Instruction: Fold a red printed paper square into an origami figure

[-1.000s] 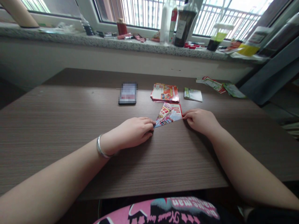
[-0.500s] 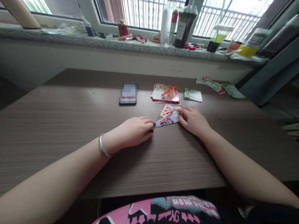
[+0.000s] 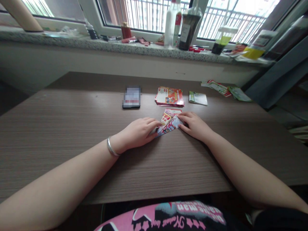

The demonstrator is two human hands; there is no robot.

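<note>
Folded leaflet (image 3: 169, 124) was pinched at its left end by the left hand (image 3: 141, 132) and at its right end by the right hand (image 3: 197, 126), both closed on it, on the table (image 3: 120, 175) between them. One slanting fold appeared to have been made, but the upper part was left spread, so the folding was judged only partly done. Just beyond, a stack of leaflets (image 3: 169, 97) was seen lying flat, apparently unfolded, with a small pile of cards (image 3: 198, 98) placed beside it
</note>
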